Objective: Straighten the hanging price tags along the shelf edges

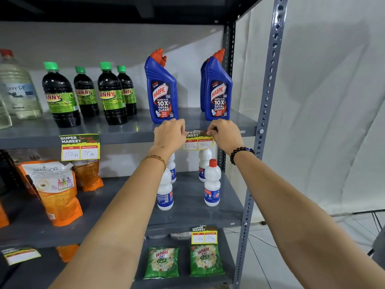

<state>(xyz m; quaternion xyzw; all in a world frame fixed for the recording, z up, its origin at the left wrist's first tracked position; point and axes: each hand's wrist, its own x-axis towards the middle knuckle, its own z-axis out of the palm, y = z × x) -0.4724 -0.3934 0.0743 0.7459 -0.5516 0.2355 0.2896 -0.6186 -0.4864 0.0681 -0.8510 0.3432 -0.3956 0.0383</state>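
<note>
Top corners of one price tag (198, 140) are pinched, fingertips closed narrow on the paper: left hand (169, 134) at the left corner, right hand (224, 134) at the right. Tag is held against the front lip of the upper shelf (125, 136), below the blue cleaner bottles (161, 88). Step judged: levelling this tag. Next move likely needs both corners pressed flat and parallel to the edge. A curled tag (19, 254) at lower left is judged unstraightened.
</note>
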